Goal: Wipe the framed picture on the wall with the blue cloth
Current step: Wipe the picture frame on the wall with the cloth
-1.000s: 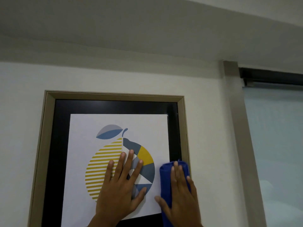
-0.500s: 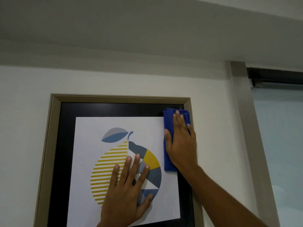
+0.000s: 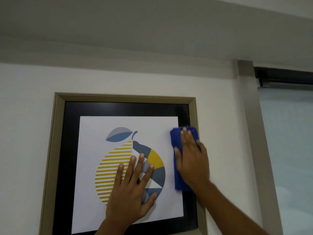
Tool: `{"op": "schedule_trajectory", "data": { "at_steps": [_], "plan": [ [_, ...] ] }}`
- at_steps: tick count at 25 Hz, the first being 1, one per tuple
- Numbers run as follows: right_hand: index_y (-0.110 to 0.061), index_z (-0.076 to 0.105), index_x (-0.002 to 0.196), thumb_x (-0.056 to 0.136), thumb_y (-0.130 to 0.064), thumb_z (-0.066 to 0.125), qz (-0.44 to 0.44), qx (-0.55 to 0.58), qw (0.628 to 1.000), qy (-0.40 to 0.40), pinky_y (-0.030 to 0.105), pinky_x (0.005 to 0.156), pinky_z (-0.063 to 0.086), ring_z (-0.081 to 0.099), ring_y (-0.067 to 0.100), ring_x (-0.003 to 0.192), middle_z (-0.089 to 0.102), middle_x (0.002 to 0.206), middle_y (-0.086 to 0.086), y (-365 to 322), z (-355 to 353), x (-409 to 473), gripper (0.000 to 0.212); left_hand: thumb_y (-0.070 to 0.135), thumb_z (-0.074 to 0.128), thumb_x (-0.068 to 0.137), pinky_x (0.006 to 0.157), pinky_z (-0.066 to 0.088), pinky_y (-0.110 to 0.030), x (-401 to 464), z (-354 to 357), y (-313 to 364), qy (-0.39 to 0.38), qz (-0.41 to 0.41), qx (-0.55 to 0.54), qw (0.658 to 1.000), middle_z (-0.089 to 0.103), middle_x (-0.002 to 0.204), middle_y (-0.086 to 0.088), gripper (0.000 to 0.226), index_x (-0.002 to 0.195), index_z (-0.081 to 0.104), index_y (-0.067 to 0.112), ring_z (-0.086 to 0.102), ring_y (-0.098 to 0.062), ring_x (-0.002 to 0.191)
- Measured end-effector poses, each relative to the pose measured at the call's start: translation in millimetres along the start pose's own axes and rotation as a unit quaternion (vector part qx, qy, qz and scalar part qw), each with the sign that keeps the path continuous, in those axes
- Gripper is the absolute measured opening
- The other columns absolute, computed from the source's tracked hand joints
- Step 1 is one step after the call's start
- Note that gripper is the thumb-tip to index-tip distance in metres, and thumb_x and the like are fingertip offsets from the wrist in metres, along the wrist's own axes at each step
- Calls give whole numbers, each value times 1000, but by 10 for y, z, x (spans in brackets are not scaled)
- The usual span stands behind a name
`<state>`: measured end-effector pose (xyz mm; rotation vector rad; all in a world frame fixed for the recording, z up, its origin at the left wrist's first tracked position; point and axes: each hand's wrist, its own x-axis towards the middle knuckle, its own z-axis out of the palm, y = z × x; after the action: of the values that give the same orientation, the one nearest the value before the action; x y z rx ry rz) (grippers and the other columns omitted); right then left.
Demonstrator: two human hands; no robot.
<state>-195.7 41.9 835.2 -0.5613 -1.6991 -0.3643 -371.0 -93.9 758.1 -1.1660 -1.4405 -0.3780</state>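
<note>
The framed picture (image 3: 57, 133) hangs on the white wall: a beige frame, a black mat and a white print of a yellow, blue and grey fruit. My left hand (image 3: 131, 190) lies flat on the glass over the fruit, fingers spread, holding nothing. My right hand (image 3: 192, 158) presses the folded blue cloth (image 3: 177, 180) flat against the right side of the picture, over the edge of the print, the black mat and the inner edge of the frame. The cloth shows above my fingertips and along the left side of my hand; the rest is hidden under my palm.
A grey-brown window post (image 3: 254, 133) runs down the wall right of the picture, with a frosted pane (image 3: 288, 150) and a dark rail (image 3: 284, 77) beyond it. The ceiling (image 3: 152, 22) is close above. Bare white wall lies left of the frame.
My right hand swept the cloth up the picture's right side to the top corner, and has now slid partway back down. My left hand stayed flat on the print.
</note>
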Motion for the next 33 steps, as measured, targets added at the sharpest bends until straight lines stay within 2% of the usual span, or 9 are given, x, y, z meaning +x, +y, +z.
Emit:
{"op": "schedule_trajectory", "data": {
  "at_steps": [5,8,11,15,18,23,25,28,33],
  "plan": [
    [-9,21,154,103,-39,27,1,-94,995,19,39,118,14,19,21,149,22,162,7,6,-131,792,59,73,40,91,117,22,-59,-6,44,-32,1,11,1,1000,26,165,-14,83,156,34,22,18,-38,153],
    [-10,22,154,100,-41,31,38,-41,997,44,39,119,17,20,20,149,24,161,5,-14,34,273,63,74,42,90,117,23,-59,-11,38,-22,-6,11,6,1000,29,165,-14,83,155,37,22,19,-38,153],
    [-12,18,154,99,-47,26,61,-21,998,10,37,117,17,23,23,147,19,162,1,7,247,-752,66,72,39,92,117,24,-59,0,-17,-7,-9,2,1,1000,29,165,-14,81,155,38,22,20,-38,153],
    [-9,15,153,99,-52,13,21,-55,997,-54,35,115,10,4,18,151,1,165,0,103,271,-1493,69,71,32,94,117,23,-59,-4,-66,9,-4,2,-1,1000,27,165,-14,79,155,38,20,20,-38,153],
    [-4,28,151,100,-50,23,-4,-24,999,-46,39,115,20,28,28,146,22,161,7,111,150,-983,69,71,34,94,120,19,-59,-11,-58,21,0,5,4,1000,25,166,-14,81,156,35,20,17,-38,154],
    [-9,18,155,101,-47,27,2,-32,999,11,39,119,13,12,19,150,17,163,6,68,-165,692,67,70,41,93,125,7,-55,-24,-2,22,10,12,0,1000,20,169,-13,81,158,29,23,14,-37,155],
    [-9,20,154,101,-47,27,20,-23,999,44,38,119,12,14,19,150,19,163,7,-11,-96,865,66,68,41,94,125,6,-55,-38,30,5,21,15,-3,1000,18,169,-12,81,159,28,23,14,-37,155],
    [-10,21,154,100,-44,30,57,42,995,68,40,119,17,20,21,149,24,161,7,-78,150,139,65,66,42,93,125,7,-56,-40,47,2,27,22,4,999,16,170,-13,81,159,26,22,13,-37,155],
    [-16,8,156,99,-54,26,104,79,991,16,39,119,19,25,27,146,21,161,3,-68,443,-1528,71,66,41,94,125,8,-57,-25,47,26,26,17,11,999,17,169,-15,81,159,26,21,13,-38,155]
  ]
}}
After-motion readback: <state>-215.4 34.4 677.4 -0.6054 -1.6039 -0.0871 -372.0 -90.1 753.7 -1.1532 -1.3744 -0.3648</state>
